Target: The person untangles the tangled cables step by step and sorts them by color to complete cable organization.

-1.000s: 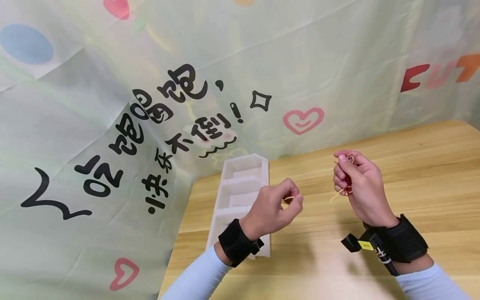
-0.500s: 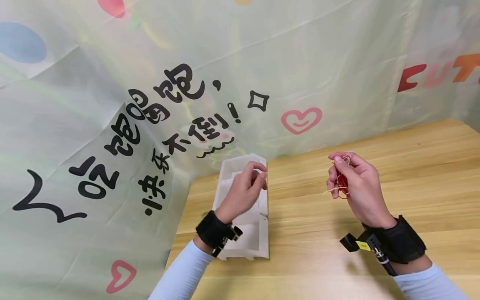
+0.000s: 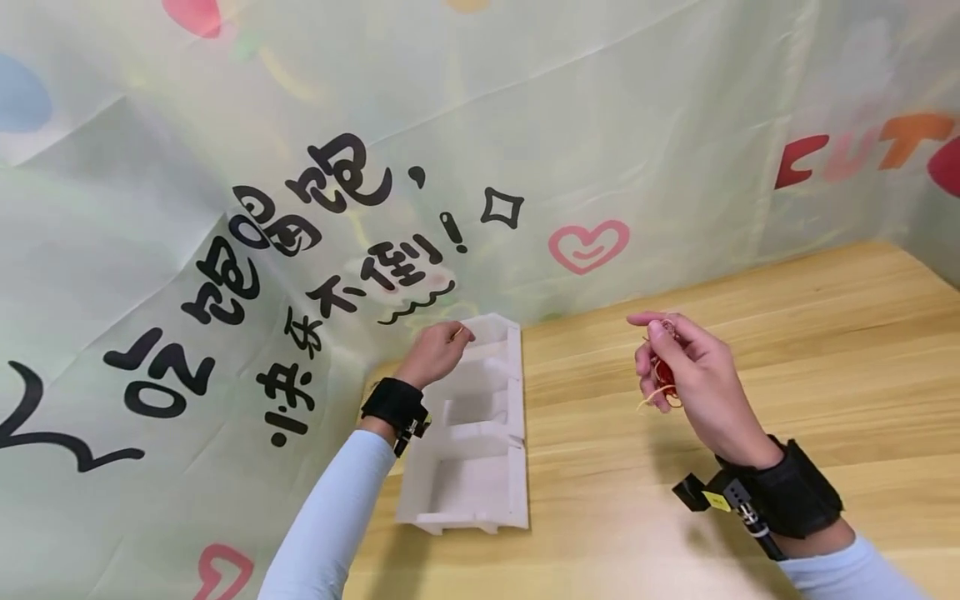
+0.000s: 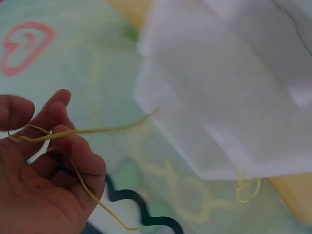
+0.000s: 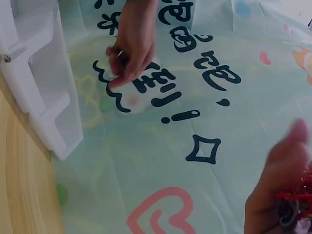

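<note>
My left hand (image 3: 433, 357) is over the far compartment of a white divided tray (image 3: 517, 467). Its thumb and fingers pinch a yellow string (image 4: 102, 130); in the left wrist view one end sticks out toward the tray and another hangs below the fingers. My right hand (image 3: 697, 375) is raised above the table, to the right of the tray. Curled fingers there hold a tangle of red and yellowish strings (image 3: 663, 377), with a loose yellow end dangling. At the edge of the right wrist view, part of the red tangle (image 5: 297, 196) shows beside the fingers.
Another thin yellow string (image 4: 248, 190) hangs over the tray's rim in the left wrist view. A dark thread (image 4: 294, 22) lies inside the tray. Behind the wooden table (image 3: 600, 483) hangs a pale green printed cloth (image 3: 637, 125), close to the tray's far end.
My left hand has moved left and away from me, from beside the tray to over its far compartment, with the yellow string. The right hand stays nearly in place, its index finger now straighter.
</note>
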{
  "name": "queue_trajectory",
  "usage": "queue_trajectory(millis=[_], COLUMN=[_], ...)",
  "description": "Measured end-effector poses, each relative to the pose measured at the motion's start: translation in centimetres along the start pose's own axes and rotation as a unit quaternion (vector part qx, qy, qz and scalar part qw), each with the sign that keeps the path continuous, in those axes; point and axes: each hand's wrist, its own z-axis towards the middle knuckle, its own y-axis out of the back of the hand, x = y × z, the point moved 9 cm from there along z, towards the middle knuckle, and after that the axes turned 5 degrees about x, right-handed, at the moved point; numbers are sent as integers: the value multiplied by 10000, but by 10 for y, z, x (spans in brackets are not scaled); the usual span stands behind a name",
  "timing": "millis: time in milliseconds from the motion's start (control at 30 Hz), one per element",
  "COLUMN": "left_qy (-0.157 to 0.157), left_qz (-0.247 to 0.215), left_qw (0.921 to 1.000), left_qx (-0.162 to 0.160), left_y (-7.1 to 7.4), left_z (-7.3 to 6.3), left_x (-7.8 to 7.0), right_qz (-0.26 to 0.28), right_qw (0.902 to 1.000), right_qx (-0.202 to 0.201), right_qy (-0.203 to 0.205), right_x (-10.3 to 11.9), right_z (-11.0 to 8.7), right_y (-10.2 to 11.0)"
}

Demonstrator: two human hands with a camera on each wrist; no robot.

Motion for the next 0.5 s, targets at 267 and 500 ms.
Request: queue_trajectory(millis=[267,500], left_qy=[-364,72], left_qz=[1634,1529], left_qw=[9859,9863], left_qx=[68,617], left_y=[-45,-67], left_z=[45,67], left_x=[30,43], right_qz=[-496,-558], right_qw=[9971,9965], right_qx=[326,597], right_qy=[-471,-203], right_x=[-12,-10], right_z=[-5,1], right_y=[-5,-3])
